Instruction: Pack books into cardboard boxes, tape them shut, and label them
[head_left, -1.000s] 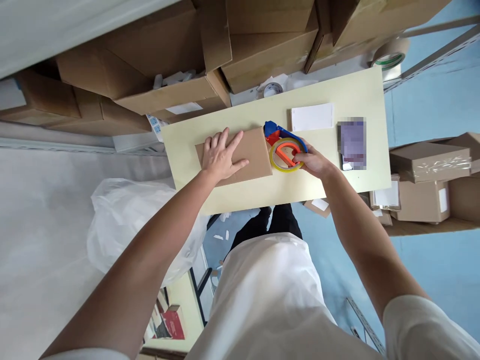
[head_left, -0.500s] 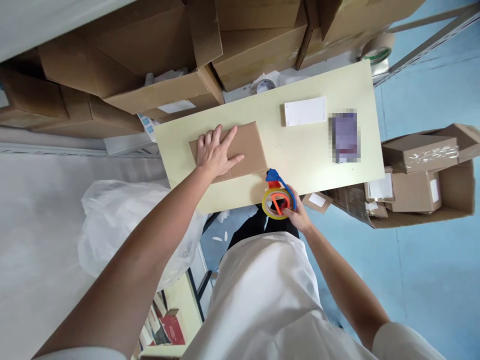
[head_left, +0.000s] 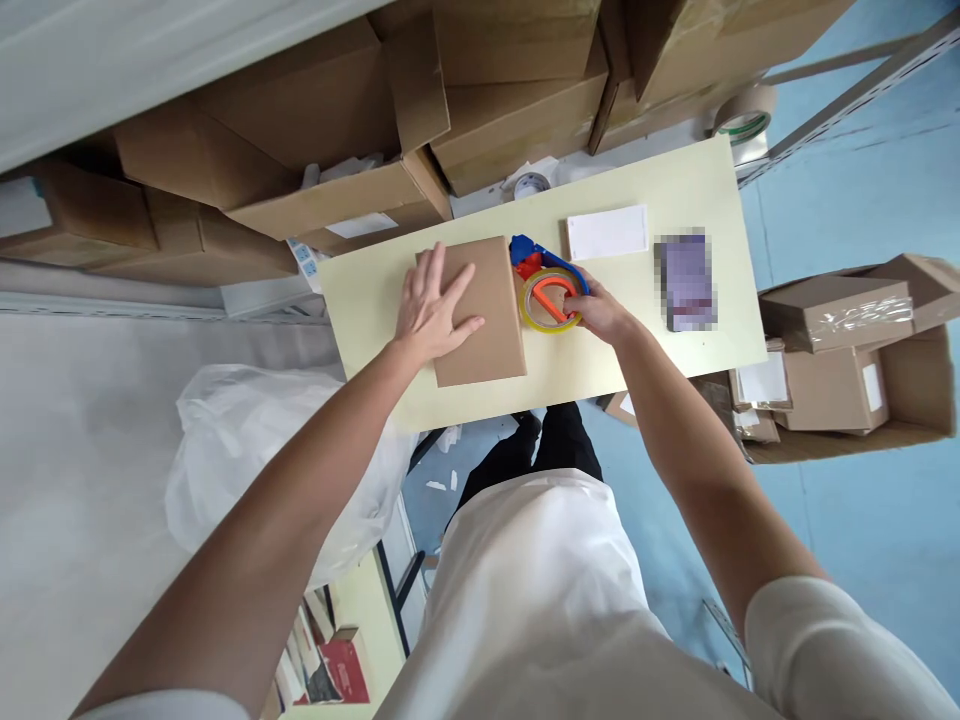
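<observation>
My left hand [head_left: 433,308] lies with fingers spread on the left part of a brown cardboard box [head_left: 491,325], which rests on the pale yellow table [head_left: 600,360]. In my right hand [head_left: 600,308] is a tape dispenser [head_left: 555,298] with a blue frame, an orange hub and a roll of yellowish clear tape. Its blue head meets the upper right edge of the box. Whether tape is stuck there I cannot tell.
On the table lie a stack of white labels [head_left: 607,232] and a blurred purple item [head_left: 687,280]. Open cartons [head_left: 322,200] and tape rolls [head_left: 742,112] line the back. A large carton of parcels [head_left: 915,390] stands right; a plastic bag [head_left: 255,450] hangs left.
My right hand has carried the tape dispenser up from the table's front edge to the box's right side. The box has turned slightly, and my left hand stays flat on it.
</observation>
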